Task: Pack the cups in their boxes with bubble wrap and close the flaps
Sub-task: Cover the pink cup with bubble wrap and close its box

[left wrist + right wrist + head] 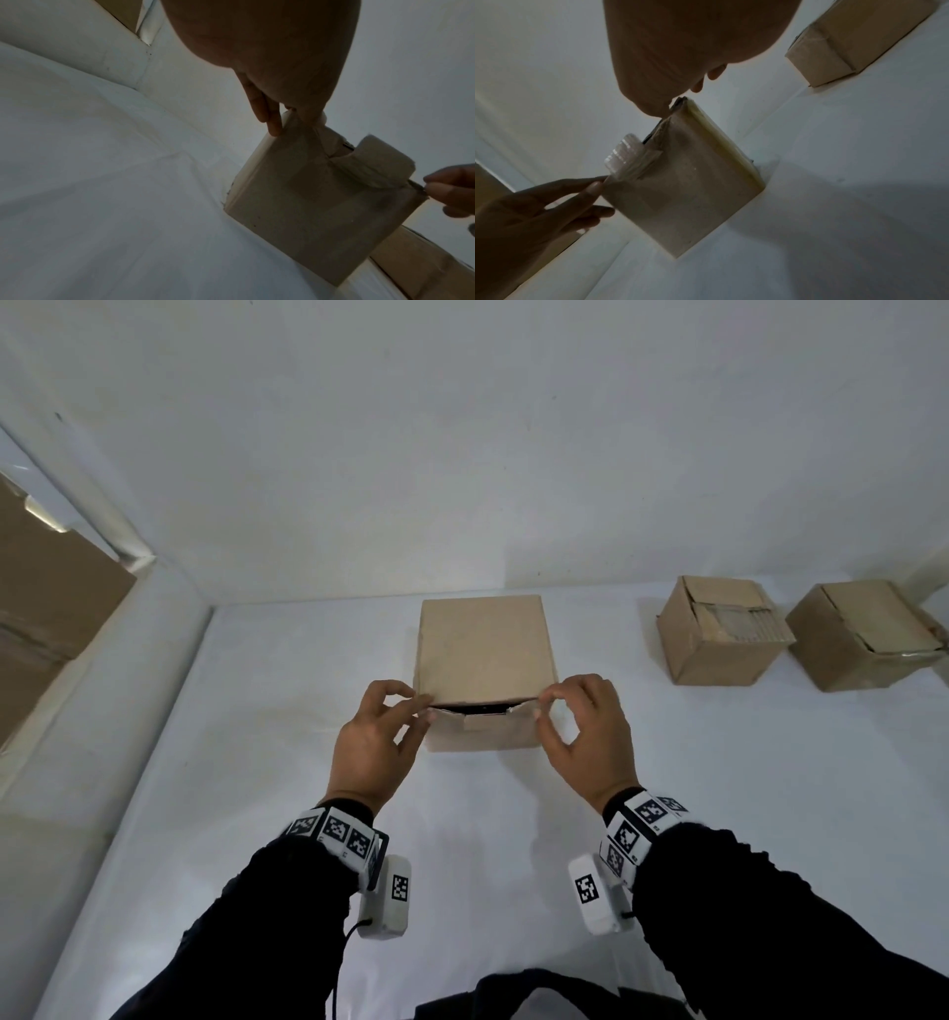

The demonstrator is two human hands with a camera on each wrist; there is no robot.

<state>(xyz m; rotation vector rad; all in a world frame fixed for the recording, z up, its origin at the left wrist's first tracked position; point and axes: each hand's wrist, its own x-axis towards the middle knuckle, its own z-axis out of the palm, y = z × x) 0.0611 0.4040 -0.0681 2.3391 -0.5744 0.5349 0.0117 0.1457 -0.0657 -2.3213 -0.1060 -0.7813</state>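
A small brown cardboard box [482,660] stands on the white table in front of me. Its top flap [482,644] lies almost down, with a dark slit left along the near edge. My left hand [380,737] pinches the flap's near left corner and my right hand [580,726] pinches its near right corner. In the left wrist view the box [308,207] shows its front wall with a curled tuck tab [380,162] sticking out at the top. That tab [628,158] shows in the right wrist view too. The cup and bubble wrap are hidden inside.
Two more closed cardboard boxes [719,629] [862,634] sit at the back right of the table. A large brown cardboard sheet [46,618] leans at the left behind the white side wall. A white wall rises right behind the box.
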